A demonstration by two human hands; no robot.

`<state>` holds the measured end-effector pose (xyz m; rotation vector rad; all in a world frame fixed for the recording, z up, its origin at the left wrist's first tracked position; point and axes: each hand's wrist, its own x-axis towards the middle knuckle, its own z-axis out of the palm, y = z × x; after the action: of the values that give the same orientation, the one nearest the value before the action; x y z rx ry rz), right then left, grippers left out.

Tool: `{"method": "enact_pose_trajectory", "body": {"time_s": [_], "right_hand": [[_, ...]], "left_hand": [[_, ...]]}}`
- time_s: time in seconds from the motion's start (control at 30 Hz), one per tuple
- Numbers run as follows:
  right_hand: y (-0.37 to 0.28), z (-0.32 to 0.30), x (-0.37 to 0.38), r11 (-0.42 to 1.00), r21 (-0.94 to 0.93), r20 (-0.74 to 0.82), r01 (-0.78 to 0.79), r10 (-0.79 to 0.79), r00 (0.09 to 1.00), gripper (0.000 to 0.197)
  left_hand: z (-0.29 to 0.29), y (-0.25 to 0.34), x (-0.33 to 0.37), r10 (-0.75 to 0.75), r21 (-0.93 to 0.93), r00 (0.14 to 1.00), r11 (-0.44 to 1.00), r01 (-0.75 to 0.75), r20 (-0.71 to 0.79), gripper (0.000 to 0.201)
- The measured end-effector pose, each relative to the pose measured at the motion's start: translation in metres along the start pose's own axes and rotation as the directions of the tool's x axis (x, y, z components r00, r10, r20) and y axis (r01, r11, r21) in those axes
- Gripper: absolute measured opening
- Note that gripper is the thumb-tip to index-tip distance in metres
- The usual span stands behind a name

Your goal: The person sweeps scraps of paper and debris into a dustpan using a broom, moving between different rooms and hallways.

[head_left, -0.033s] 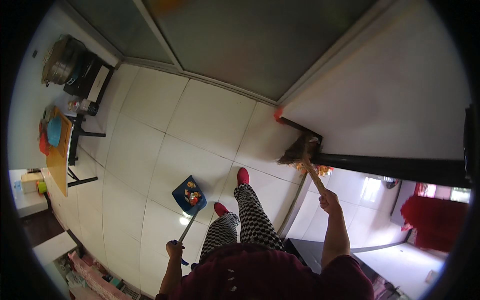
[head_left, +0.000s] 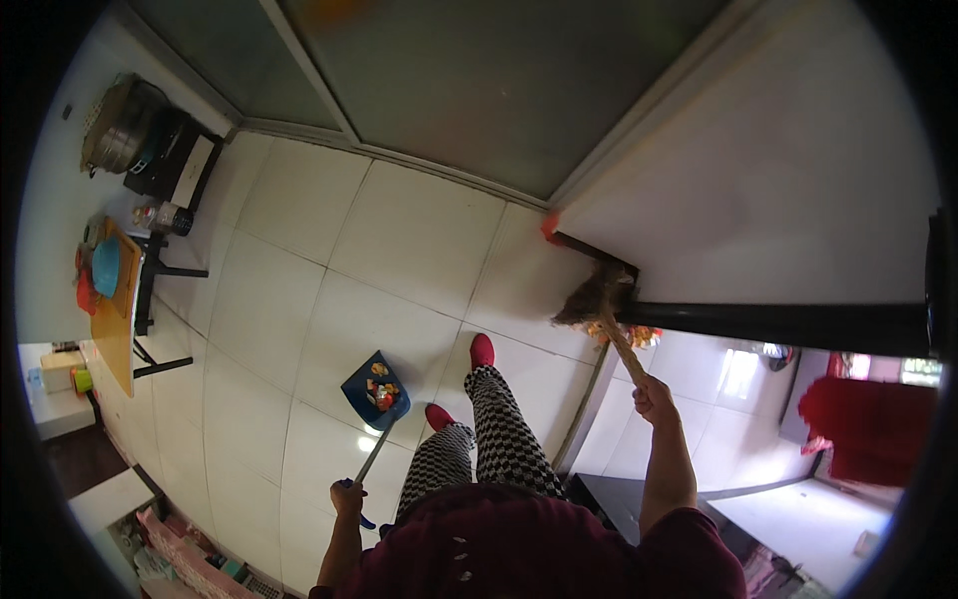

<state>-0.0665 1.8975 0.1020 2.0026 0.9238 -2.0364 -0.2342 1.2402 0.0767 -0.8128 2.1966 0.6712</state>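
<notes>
My right hand (head_left: 655, 398) is closed round the light handle of a broom (head_left: 587, 299). The dark bristles press on the tiled floor at the foot of the white wall's corner. Yellow and orange scraps (head_left: 644, 336) lie beside the bristles, partly hidden by the handle. My left hand (head_left: 346, 495) grips the upper end of a long-handled blue dustpan (head_left: 358, 386). Flat on the floor, the pan stands left of my red shoes. Several crumpled scraps (head_left: 382, 395), red, yellow and white, are inside it.
Ahead stands a frosted sliding door (head_left: 479, 80). A folding table (head_left: 113, 339) with a blue bowl (head_left: 106, 265) is at the left, near a metal pot (head_left: 122, 140). A dark skirting board (head_left: 778, 322) runs along the right wall. A red cloth (head_left: 868, 429) hangs at the far right.
The whole picture has shifted very slightly left. Both hands, the broom and the dustpan keep their places on the floor and wall corner.
</notes>
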Motion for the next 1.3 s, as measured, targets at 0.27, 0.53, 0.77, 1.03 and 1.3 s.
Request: {"method": "enact_pose_trajectory", "body": {"time_s": [0.27,0.53,0.77,1.03,1.3], "right_hand": [[0.065,0.011,-0.071,0.872,-0.451,-0.185,0.190,-0.300,0.936,0.033],[0.113,-0.045,-0.064,0.571,-0.795,-0.068,0.203,-0.416,0.907,0.035],[0.056,-0.030,-0.049,0.298,-0.953,-0.118,0.060,-0.543,0.831,0.026],[0.039,-0.010,-0.109,0.785,-0.602,-0.099,0.145,-0.254,0.962,0.034],[-0.021,0.111,0.012,0.738,-0.599,0.158,0.313,-0.274,0.949,0.031]], "left_hand": [[-0.002,-0.019,-0.013,0.006,-0.145,0.995,0.989,0.008,0.099,0.014],[0.006,-0.025,-0.022,0.097,0.024,0.995,0.995,-0.098,0.036,0.015],[0.015,0.010,-0.040,0.047,-0.024,0.998,0.999,-0.046,0.048,0.012],[0.034,0.016,-0.022,0.040,0.032,0.999,0.999,-0.039,-0.021,0.014],[0.029,0.023,-0.017,0.029,0.035,0.999,0.999,-0.028,-0.024,0.012]]}}
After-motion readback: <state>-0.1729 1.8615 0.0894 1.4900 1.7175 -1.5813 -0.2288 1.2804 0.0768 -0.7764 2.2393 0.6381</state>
